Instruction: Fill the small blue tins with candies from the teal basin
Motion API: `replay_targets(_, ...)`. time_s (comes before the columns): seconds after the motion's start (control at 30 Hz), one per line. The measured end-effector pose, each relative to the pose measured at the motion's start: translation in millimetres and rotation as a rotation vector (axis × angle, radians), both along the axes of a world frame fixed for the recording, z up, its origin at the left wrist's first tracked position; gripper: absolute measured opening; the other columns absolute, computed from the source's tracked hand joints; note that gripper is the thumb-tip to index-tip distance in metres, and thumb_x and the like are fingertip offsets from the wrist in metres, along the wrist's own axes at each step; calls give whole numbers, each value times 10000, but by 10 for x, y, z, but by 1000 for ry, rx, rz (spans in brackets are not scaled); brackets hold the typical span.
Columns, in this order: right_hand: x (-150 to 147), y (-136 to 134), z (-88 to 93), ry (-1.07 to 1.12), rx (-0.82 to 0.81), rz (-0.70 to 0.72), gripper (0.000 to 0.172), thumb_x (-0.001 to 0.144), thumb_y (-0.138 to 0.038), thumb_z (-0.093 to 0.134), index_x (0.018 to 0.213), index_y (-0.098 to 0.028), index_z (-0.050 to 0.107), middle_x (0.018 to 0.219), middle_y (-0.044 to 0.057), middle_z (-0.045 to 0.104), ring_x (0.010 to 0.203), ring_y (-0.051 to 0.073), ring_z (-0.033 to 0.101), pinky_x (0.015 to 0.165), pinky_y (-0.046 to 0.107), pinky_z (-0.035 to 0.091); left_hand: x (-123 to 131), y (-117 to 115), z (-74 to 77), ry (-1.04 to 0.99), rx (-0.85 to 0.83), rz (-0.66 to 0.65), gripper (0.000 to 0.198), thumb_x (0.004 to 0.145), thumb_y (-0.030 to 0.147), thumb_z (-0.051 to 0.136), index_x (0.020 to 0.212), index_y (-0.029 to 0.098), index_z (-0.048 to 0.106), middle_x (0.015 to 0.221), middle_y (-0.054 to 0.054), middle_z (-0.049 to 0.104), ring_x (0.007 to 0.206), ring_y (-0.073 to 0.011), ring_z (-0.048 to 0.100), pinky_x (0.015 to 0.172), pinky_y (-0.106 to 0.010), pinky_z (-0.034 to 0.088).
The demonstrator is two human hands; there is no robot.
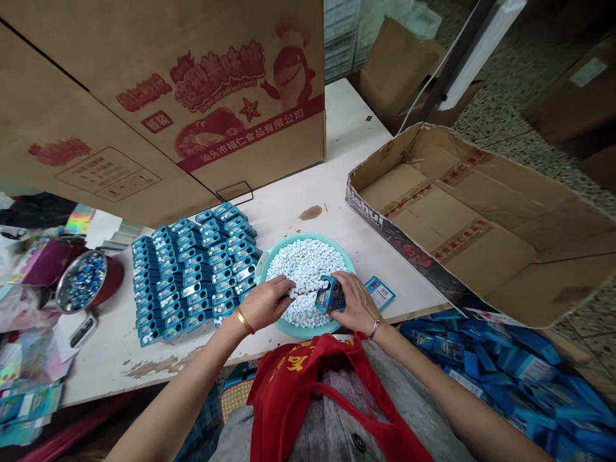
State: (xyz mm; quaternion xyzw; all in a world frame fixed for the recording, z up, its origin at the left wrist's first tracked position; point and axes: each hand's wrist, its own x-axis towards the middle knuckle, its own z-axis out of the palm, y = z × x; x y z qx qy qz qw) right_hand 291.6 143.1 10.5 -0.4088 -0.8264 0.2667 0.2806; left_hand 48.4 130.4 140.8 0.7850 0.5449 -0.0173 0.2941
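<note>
In the head view, a teal basin [349, 256] full of small white candies [308, 256] stands at the table's front edge. My right hand [356, 298] is closed round a small blue box [330, 295], held tilted over the candies. My left hand [267, 301] is at the basin's left side, its fingers pinched together at the candies; what they hold is too small to make out. Rows of blue boxes [192, 269] with round openings stand to the left, some with white candies at the openings. A flat blue box [380, 293] lies right of the basin.
A large printed carton [216, 83] stands at the back left. An open shallow cardboard box [462, 218] is on the right, above a heap of blue boxes [495, 366]. A metal bowl [103, 285] of shiny blue pieces and a scale [79, 333] sit far left.
</note>
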Motion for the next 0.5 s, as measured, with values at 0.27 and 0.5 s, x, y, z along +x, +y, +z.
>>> replay_targets(0.27,-105,-18,-50,-18,57,14,734,717,-330,694,1349,-143,370,1305,193,541,1227,357,502,1049,575,403,521,158,423,510,-74,-44,249,905,116,406,1113,144,540,981,-105,637,807,-270,665,617,-345,488)
replay_targets(0.5,-100,7,-136,-10,77,-43,725,733,-324,664,1359,-143,346,1289,190,540,1219,345,504,1050,566,411,362,132,341,487,-29,-8,207,944,160,390,1052,167,566,1015,-82,601,879,-247,644,672,-332,501)
